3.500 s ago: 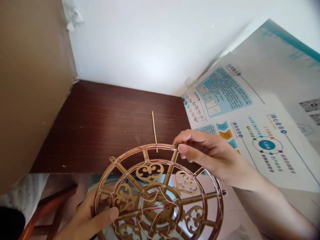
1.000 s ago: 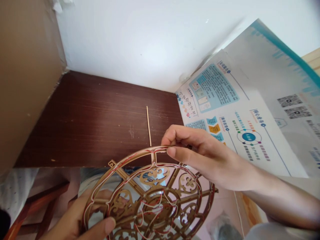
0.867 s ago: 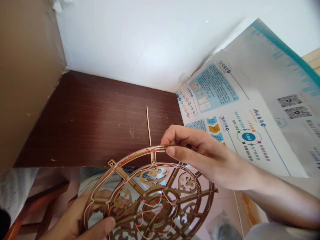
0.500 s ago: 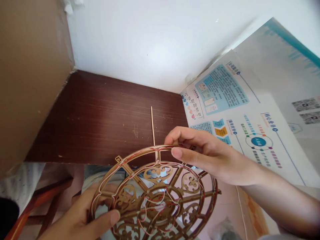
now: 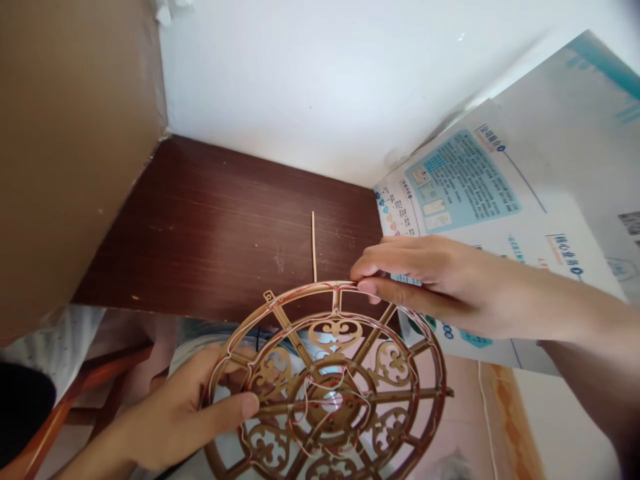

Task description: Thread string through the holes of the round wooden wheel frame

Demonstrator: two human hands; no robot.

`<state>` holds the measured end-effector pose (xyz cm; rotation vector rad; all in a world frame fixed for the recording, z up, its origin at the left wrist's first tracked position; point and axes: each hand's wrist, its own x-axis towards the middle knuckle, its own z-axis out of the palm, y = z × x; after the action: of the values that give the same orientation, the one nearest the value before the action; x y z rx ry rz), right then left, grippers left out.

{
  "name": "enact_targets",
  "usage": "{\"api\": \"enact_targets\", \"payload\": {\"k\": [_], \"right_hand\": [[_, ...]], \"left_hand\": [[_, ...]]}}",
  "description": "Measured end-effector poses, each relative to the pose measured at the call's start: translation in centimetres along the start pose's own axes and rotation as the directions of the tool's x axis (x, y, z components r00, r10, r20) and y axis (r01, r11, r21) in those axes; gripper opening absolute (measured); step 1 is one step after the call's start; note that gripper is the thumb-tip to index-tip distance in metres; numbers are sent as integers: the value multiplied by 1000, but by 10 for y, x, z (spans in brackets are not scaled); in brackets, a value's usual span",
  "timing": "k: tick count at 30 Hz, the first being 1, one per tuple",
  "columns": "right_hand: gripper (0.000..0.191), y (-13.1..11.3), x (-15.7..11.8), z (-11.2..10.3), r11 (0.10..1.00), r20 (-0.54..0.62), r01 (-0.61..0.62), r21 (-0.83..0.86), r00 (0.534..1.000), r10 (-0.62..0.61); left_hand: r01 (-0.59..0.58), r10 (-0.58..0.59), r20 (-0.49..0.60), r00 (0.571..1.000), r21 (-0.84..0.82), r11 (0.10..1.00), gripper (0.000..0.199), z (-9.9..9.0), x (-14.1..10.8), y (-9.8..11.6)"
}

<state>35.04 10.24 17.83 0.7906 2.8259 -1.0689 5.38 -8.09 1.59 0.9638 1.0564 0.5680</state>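
Note:
A round, gold-brown openwork frame (image 5: 334, 330) with scroll patterns and thin red and white wires is held tilted over the table's front edge. My left hand (image 5: 170, 413) grips its left side, thumb on top and fingers partly hidden behind the rim. At the upper right of the rim, my right hand (image 5: 425, 277) pinches the outer ring between thumb and fingers. Beyond the ring, a thin pale stick (image 5: 314, 247) lies on the dark brown table (image 5: 225, 220), its near end reaching the rim in view.
A white wall (image 5: 300, 87) stands behind the table, with a brown panel (image 5: 75, 133) on the left. Printed posters (image 5: 470, 180) cover the right side. Red-brown wooden furniture (image 5: 120, 363) shows at the lower left.
The frame has shifted slightly right in view and sits flatter to the camera. My right hand has moved right along the rim, its fingers closer together. The view has shifted a little.

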Motion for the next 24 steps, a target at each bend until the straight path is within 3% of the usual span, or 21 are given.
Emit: {"api": "enact_targets", "payload": {"k": [8, 13, 17, 24], "right_hand": [[15, 6, -11, 14, 997, -28, -59, -57, 998, 58], [26, 4, 2, 8, 985, 48, -127, 120, 991, 122], [29, -5, 18, 9, 983, -110, -33, 180, 993, 54], [20, -12, 37, 23, 957, -54, 94, 274, 995, -83]], "left_hand": [[-16, 19, 67, 998, -36, 999, 46, 2, 5, 9], [4, 3, 78, 997, -86, 996, 48, 3, 6, 18], [-6, 10, 74, 997, -43, 999, 43, 4, 7, 23], [-18, 20, 88, 996, -31, 999, 44, 4, 7, 23]]}}
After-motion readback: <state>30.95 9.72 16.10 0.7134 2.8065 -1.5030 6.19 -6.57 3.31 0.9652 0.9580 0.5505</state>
